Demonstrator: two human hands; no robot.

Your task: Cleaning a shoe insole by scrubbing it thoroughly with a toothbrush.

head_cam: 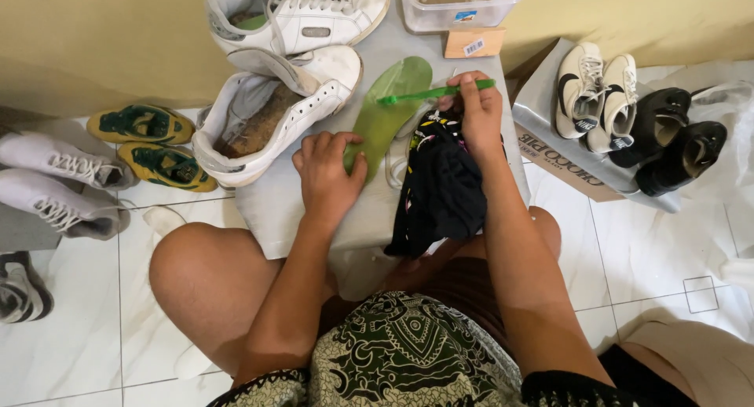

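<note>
A green insole point(386, 109) lies on a low grey table point(275, 211). My left hand point(326, 171) presses down on its near end, fingers curled over the edge. My right hand point(477, 109) grips a green toothbrush point(428, 93), whose bristle end rests on the insole. A black patterned cloth point(444, 187) hangs under my right wrist over the table's edge. Two white sneakers point(275, 109) sit on the table to the left of the insole, the nearer one tilted with its inside showing.
A clear plastic tub point(459, 7) and a small cardboard box point(473, 42) stand at the table's far end. A pair of yellow-green insoles point(153, 144) and white shoes point(59, 183) lie on the tiled floor at left. White and black shoes point(628, 116) rest on a shoebox at right.
</note>
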